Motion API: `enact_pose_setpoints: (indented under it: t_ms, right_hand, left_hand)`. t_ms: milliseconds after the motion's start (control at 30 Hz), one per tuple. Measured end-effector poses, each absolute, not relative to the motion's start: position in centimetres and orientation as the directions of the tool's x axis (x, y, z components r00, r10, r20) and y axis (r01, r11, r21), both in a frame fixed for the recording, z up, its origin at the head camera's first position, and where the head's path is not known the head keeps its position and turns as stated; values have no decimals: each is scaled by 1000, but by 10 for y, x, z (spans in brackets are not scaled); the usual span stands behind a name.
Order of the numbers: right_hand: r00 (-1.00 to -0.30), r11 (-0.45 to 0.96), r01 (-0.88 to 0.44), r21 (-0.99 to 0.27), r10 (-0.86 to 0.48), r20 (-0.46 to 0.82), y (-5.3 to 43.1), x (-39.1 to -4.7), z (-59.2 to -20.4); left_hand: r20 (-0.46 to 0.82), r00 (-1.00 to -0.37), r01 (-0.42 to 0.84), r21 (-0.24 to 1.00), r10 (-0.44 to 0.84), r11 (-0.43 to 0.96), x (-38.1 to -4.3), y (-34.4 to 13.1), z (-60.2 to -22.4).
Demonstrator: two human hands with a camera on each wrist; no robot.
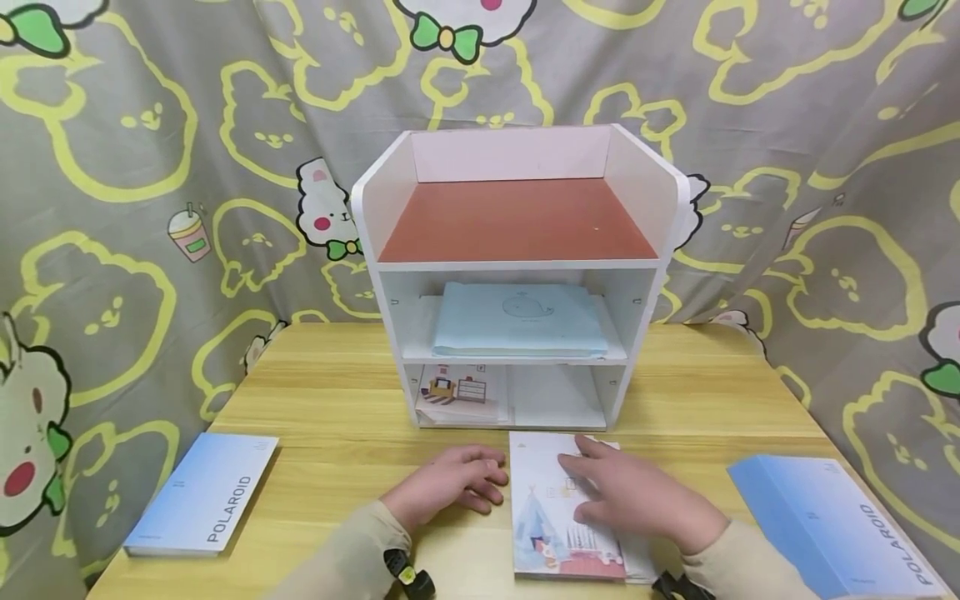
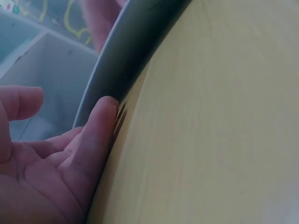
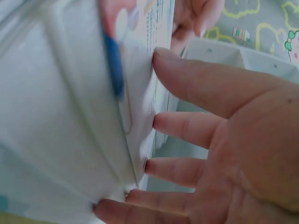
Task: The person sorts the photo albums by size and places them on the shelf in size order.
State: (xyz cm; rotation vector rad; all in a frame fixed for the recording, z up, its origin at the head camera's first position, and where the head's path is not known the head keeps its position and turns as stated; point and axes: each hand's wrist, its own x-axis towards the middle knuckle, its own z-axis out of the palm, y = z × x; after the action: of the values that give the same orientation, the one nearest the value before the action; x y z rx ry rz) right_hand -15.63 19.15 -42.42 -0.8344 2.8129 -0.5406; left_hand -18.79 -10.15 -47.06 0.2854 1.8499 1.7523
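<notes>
A white booklet (image 1: 534,467) with a drawn tent and pink print on its cover lies on the table in front of the shelf unit. Another white booklet (image 1: 639,557) peeks out from under its right side. Across the top cover rests my right hand (image 1: 645,498), fingers spread; in the right wrist view its fingertips (image 3: 163,120) touch the cover and the edge. My left hand (image 1: 456,483) lies at the booklet's left side with fingers loosely bent. In the left wrist view one finger (image 2: 100,119) is right at the booklet's edge (image 2: 124,60).
Behind the booklets stands a white shelf unit (image 1: 517,267) with a brown top board. A pale blue folder (image 1: 517,325) with a whale fills its middle shelf; an illustrated booklet (image 1: 461,393) lies bottom left. POLAROID-lettered blue-white blocks lie left (image 1: 198,492) and right (image 1: 840,521). A patterned curtain (image 1: 247,175) surrounds the table.
</notes>
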Motion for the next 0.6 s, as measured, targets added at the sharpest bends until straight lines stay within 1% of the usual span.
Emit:
enact_pose_setpoints:
  t_ms: [133, 233, 300, 433, 500, 567, 600]
  right_hand:
    - [-827, 772, -504, -387, -561, -42, 180, -158, -424]
    - [-827, 765, -491, -416, -560, -55, 179, -161, -424]
    - [-822, 740, -482, -468, -568, -51, 184, -164, -424]
    - [-822, 652, -444, -614, -569, -10, 205, -176, -424]
    - [-840, 594, -372, -713, -543, -14, 218, -182, -426]
    - [-858, 513, -251, -821, -510, -57, 232, -188, -431]
    - [-863, 451, -174, -876, -498, -85, 239, -190, -434]
  left_hand:
    - [-265, -819, -201, 963, 510, 178, -188, -89, -471]
    - [-257, -827, -173, 962, 500, 209, -188, -85, -471]
    - [-251, -830, -162, 963, 498, 214, -188, -83, -472]
    - [-239, -836, -150, 965, 495, 213, -188, -82, -473]
    - [-235, -839, -145, 966, 491, 215, -189, -82, -473]
    - [-236, -842, -141, 964, 486, 224, -188, -82, -473]
    - [-238, -843, -142, 963, 482, 227, -188, -83, -473]
